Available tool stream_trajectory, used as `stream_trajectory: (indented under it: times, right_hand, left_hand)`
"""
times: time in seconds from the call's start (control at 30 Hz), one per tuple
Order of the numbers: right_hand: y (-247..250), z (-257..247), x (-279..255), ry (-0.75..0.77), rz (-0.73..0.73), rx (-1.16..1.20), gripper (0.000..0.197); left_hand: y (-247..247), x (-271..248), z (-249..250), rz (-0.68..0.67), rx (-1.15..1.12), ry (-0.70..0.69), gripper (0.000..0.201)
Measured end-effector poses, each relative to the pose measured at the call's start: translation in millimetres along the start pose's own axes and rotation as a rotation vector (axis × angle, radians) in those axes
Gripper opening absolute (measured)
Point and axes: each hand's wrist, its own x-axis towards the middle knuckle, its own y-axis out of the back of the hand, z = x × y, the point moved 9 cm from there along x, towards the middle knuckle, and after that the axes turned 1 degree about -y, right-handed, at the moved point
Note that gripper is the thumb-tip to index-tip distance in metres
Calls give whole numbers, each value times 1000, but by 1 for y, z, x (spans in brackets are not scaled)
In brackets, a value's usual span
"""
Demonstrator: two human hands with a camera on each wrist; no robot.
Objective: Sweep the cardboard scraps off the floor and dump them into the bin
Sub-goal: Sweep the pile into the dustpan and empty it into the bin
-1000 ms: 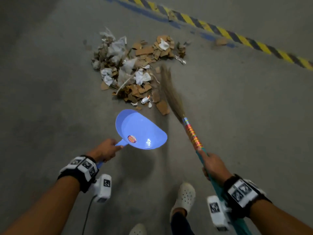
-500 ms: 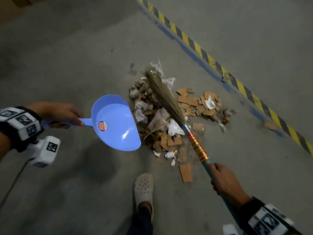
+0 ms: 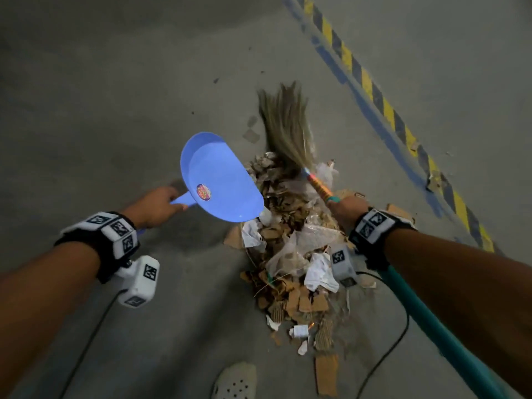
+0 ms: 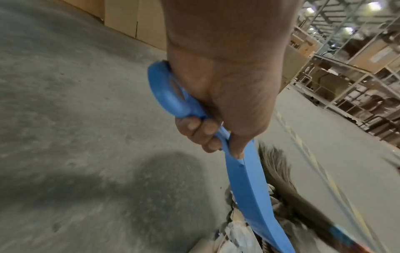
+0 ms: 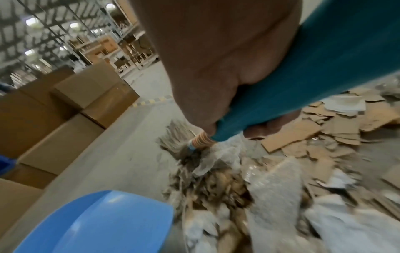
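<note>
A pile of cardboard scraps [image 3: 290, 272] mixed with white paper and clear plastic lies on the grey concrete floor. My left hand [image 3: 157, 207] grips the handle of a blue dustpan [image 3: 218, 180], which hangs tilted above the pile's left edge. The left wrist view shows my fingers [image 4: 199, 131] curled round the dustpan handle [image 4: 173, 95]. My right hand [image 3: 345, 208] grips the teal handle of a straw broom [image 3: 288, 131] whose bristles reach past the pile's far end. In the right wrist view the broom handle [image 5: 303, 82] crosses my palm above the scraps [image 5: 303, 137].
A yellow-and-black floor stripe [image 3: 383, 105] runs diagonally at the right. My shoe [image 3: 234, 380] is at the bottom, near a loose cardboard strip [image 3: 326, 374]. Brown boxes [image 5: 65, 109] and shelving [image 4: 346, 77] stand further off. A black cable [image 3: 385, 355] trails on the floor.
The broom head has swung from over the pile to beyond its far end. The dustpan has come closer to the pile's left edge, and the view has shifted so the pile lies nearer.
</note>
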Motion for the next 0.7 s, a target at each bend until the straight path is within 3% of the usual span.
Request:
stream_trajectory:
  times: [0.1, 0.27, 0.37, 0.43, 0.53, 0.63, 0.7]
  right_hand:
    - [-32, 44, -24, -15, -53, -14, 44]
    - [-85, 170, -115, -18, -154, 61, 38]
    - [-87, 250, -183, -88, -156, 119, 55]
    - [-73, 300, -224, -162, -141, 166, 62]
    - [-41, 369, -256, -282, -124, 224, 45]
    - [0, 429, -252, -321, -35, 216, 41]
    - [23, 467, -228, -322, 87, 253, 52]
  left_hand:
    - [-26, 3, -7, -26, 38, 41, 23]
    - [-71, -24, 9, -150, -36, 30, 23]
    - [-96, -48, 25, -240, -47, 23, 22]
    - [-110, -65, 44, -307, -65, 26, 22]
    - [-126, -86, 90, -405, -126, 75, 20]
    - [-140, -91, 162, -419, -115, 66, 11]
    - [-149, -83, 211, -385, -93, 41, 9]
